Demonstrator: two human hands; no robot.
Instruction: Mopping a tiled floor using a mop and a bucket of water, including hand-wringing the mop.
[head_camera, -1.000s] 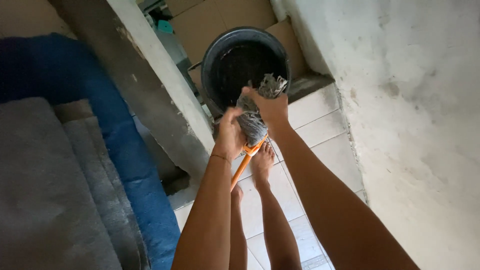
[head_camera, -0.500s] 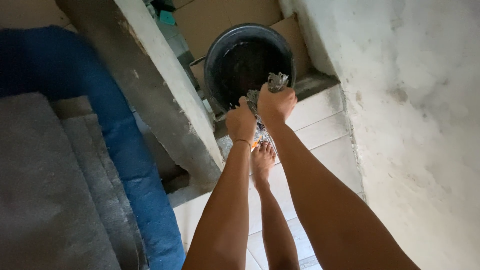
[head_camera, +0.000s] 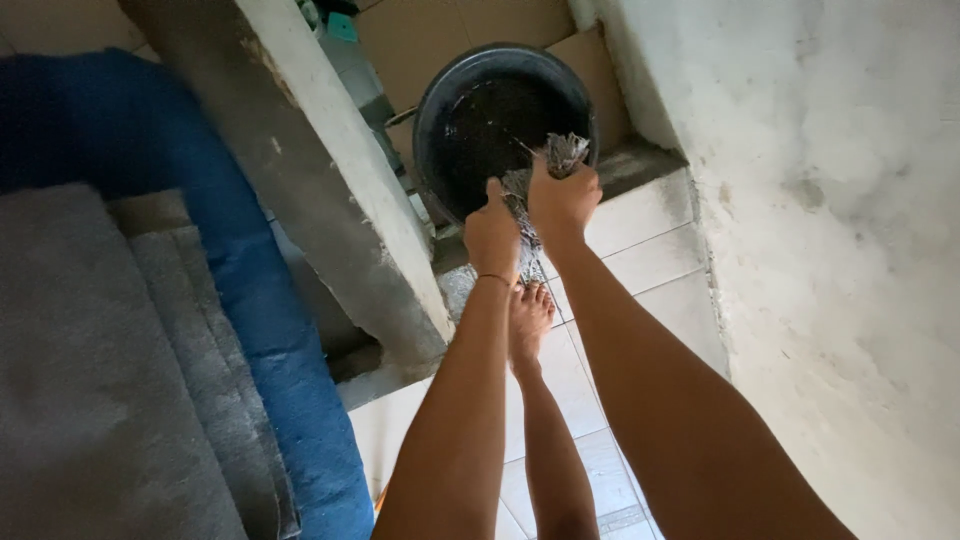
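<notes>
Gripping: your left hand (head_camera: 491, 236) fist-tight on the mop (head_camera: 527, 205)
Right hand (head_camera: 563, 197): fingers clenched on strands, one o'clock of left
Bucket (head_camera: 452, 90): twelve o'clock

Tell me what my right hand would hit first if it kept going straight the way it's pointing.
Probably the round black plastic bucket: the right hand, gripping the grey string mop head, points toward its rim and dark inside, though depth is unclear.

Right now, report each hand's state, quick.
Left hand: closed around the grey mop head, lower down.
Right hand: closed around the same mop head, at its strand ends, over the black bucket.
</notes>
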